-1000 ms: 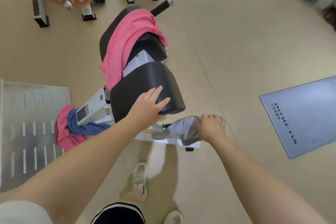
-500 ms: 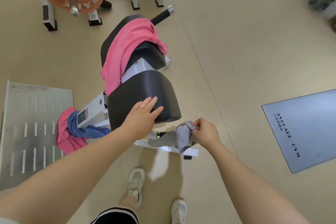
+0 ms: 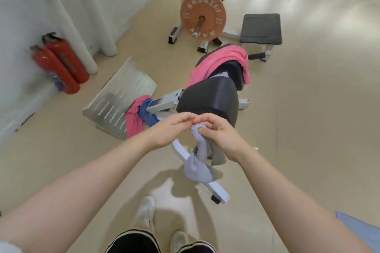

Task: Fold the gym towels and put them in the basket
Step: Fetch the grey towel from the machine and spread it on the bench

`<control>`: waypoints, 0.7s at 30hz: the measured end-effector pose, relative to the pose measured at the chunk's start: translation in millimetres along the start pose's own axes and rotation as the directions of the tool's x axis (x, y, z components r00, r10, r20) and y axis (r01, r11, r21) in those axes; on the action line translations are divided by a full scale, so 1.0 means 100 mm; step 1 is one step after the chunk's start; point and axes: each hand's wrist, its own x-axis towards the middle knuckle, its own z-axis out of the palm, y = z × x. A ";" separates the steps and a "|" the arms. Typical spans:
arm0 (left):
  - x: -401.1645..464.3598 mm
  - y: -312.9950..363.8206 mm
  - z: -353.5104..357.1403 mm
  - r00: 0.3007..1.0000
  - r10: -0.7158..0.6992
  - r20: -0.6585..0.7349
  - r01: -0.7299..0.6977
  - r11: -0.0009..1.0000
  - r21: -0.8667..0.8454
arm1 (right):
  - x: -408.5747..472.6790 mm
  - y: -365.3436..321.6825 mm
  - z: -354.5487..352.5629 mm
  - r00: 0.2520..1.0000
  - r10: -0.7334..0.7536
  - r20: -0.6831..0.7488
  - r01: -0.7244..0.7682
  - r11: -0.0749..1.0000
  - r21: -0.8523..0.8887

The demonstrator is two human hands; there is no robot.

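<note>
Wide tan gym floor (image 3: pixel 308 119), white wall on the left with two red fire extinguishers (image 3: pixel 59 65) leaning at its foot. Further back, a rack carrying an orange weight plate (image 3: pixel 203 19) and a low padded stool (image 3: pixel 261 28). Mid-frame, a black padded bench (image 3: pixel 207 101) with a pink towel (image 3: pixel 218 61) draped over its far pad, probably left there after use and waiting its turn. Beside the bench frame, a perforated metal footplate (image 3: pixel 115 107), and bunched against its edge another pink towel (image 3: pixel 133 119) tangled with a blue towel (image 3: pixel 147 115). No basket anywhere in view. Nearest and smallest: a grey towel (image 3: pixel 197 167) hanging crumpled above the bench's white base rail, lifted clear of the floor, likely so an edge can be found for folding. Right hand (image 3: pixel 218 135) closed around its upper end, cloth bulging out above the fist. Left hand (image 3: pixel 174 129) close alongside, fingertips meeting the right hand's at the towel's top, seemingly pinching for a corner, though actual contact with the cloth too blurred to confirm. Folding not yet begun.
</note>
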 end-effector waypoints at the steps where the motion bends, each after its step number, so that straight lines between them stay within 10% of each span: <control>1: -0.26 -0.03 -0.06 0.998 -0.030 -0.056 0.027 0.999 -0.040 | 0.00 -0.05 0.17 0.999 -0.019 0.049 0.019 1.000 -0.003; 8: -2.19 -0.46 -0.42 0.859 -0.173 -0.481 0.145 0.985 -0.095 | -0.04 -0.17 1.84 0.910 -0.051 0.412 0.125 0.980 -0.156; 13: -3.74 -0.87 -0.53 0.634 -0.286 -0.718 0.311 0.945 -0.101 | -0.41 -0.07 3.32 0.803 -0.086 0.589 0.343 0.875 -0.340; 21: -5.94 -1.41 -0.56 0.369 -0.319 -0.873 0.421 0.895 -0.149 | -1.34 0.02 5.46 0.556 -0.136 0.820 0.626 0.717 -0.306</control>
